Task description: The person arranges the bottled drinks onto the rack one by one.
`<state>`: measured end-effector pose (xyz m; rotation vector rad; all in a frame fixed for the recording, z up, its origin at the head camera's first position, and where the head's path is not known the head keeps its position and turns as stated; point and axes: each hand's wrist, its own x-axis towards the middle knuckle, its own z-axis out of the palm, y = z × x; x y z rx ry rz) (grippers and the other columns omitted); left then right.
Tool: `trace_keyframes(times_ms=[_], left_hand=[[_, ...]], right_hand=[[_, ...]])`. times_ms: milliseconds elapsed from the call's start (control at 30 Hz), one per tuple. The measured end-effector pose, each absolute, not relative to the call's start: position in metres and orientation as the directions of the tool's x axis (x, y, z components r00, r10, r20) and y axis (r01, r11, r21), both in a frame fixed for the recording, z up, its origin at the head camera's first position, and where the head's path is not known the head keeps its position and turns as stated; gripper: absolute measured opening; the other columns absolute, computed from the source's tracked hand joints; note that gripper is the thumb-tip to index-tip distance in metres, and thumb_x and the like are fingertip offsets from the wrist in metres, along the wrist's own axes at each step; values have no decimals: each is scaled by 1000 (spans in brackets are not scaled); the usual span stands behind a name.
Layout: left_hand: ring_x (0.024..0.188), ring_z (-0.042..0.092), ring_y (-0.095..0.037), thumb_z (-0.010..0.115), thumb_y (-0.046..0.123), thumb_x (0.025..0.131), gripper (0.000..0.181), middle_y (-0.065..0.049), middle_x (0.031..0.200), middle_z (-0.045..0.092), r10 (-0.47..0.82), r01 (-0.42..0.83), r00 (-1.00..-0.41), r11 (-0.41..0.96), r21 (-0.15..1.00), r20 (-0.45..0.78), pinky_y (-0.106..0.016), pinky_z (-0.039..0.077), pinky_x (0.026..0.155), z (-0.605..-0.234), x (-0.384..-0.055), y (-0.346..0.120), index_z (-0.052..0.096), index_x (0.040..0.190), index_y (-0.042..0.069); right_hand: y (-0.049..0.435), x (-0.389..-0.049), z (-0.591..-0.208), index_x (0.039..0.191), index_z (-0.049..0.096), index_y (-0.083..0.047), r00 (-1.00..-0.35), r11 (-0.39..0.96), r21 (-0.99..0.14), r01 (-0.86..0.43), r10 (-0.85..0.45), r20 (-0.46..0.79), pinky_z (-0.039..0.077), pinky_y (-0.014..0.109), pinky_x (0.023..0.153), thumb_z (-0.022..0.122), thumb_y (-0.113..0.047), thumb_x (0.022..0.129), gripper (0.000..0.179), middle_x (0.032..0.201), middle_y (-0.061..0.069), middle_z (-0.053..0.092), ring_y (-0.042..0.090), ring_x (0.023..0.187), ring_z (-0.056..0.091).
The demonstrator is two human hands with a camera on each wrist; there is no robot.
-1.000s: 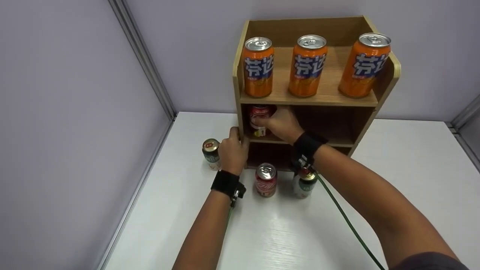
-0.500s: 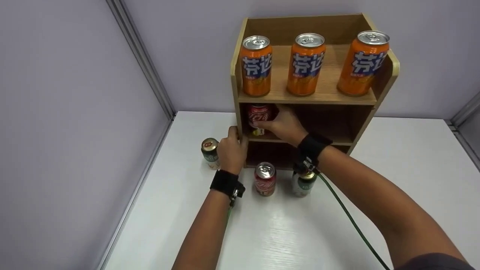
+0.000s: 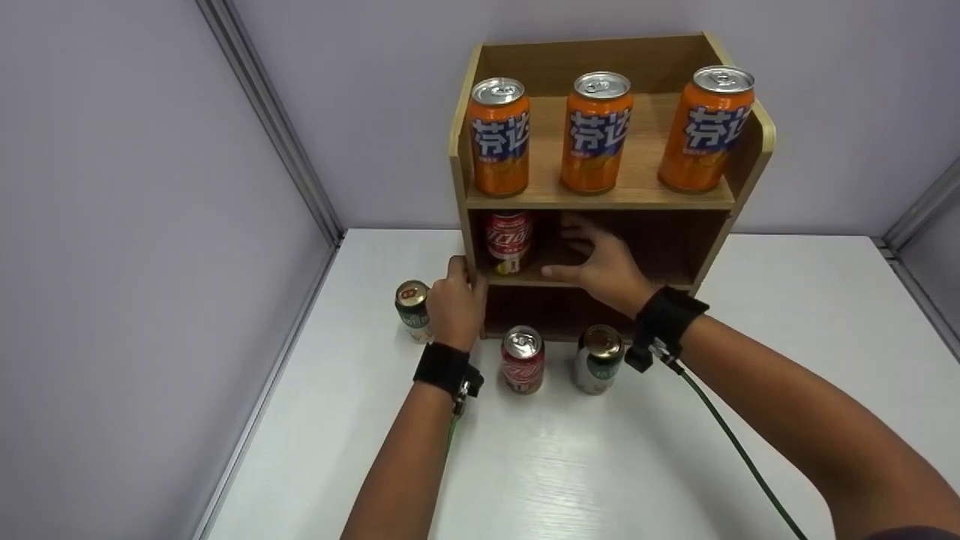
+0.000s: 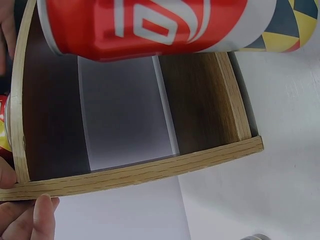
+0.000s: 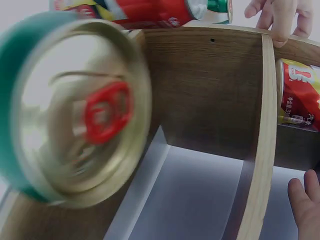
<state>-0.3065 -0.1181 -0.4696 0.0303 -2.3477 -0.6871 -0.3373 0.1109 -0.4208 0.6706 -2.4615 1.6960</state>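
A red cola can [image 3: 509, 241] stands upright at the left end of the middle level of a wooden shelf [image 3: 600, 201]. Just right of it is my right hand [image 3: 600, 262], fingers spread and apart from the can. The right wrist view shows that hand's fingers [image 5: 304, 196] extended with nothing in them. My left hand [image 3: 457, 307] grips the front edge of the shelf's left side panel. In the left wrist view, its fingers [image 4: 44, 220] lie on both sides of that panel [image 4: 125, 169].
Three orange soda cans [image 3: 500, 139] stand on the top level. On the white table are a second red can [image 3: 523, 360] and a green-and-white can [image 3: 598, 360] before the shelf. Another green can [image 3: 413, 309] stands left of my left hand. A green cable [image 3: 739, 442] trails from my right wrist.
My right hand has let go of the red cola can and moved right, its fingers spreading. The can stays on the middle level. My left hand keeps its grip on the panel.
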Motion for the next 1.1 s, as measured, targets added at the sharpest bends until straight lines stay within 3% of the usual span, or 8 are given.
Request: trace_keyframes(times_ms=[267, 633, 867, 1100], left_hand=[[56, 65, -26, 68, 19, 88, 19, -10, 72, 69, -200, 168, -759, 859, 483, 620, -43, 47, 49, -470, -306, -119, 60, 99, 5], [57, 65, -24, 67, 18, 90, 20, -11, 78, 70, -194, 171, -772, 854, 491, 606, -40, 49, 50, -470, -306, -119, 62, 102, 3], [59, 65, -24, 66, 18, 90, 21, -11, 78, 70, -195, 171, -777, 850, 498, 598, -40, 49, 51, -470, -307, -119, 62, 104, 3], [59, 66, -25, 67, 18, 89, 19, -11, 78, 70, -191, 178, -762, 857, 483, 619, -41, 49, 51, -471, -307, -119, 62, 101, 3]], right_hand=[[135, -313, -435, 139, 48, -4, -854, 267, -831, -489, -340, 393, 41, 33, 100, 87, -25, 73, 80, 134, 8, 51, 22, 122, 50], [150, -273, -438, 135, 48, 4, -850, 270, -834, -482, -374, 370, 40, 42, 100, 83, -11, 77, 69, 131, 20, 50, 33, 122, 50], [169, -269, -475, 133, 54, -6, -869, 313, -832, -458, -355, 344, 42, 36, 99, 85, -29, 75, 69, 129, 5, 53, 23, 121, 50], [178, -262, -504, 139, 48, -8, -902, 366, -853, -372, -360, 239, 43, 41, 97, 87, -37, 71, 83, 133, 5, 52, 25, 121, 51]])
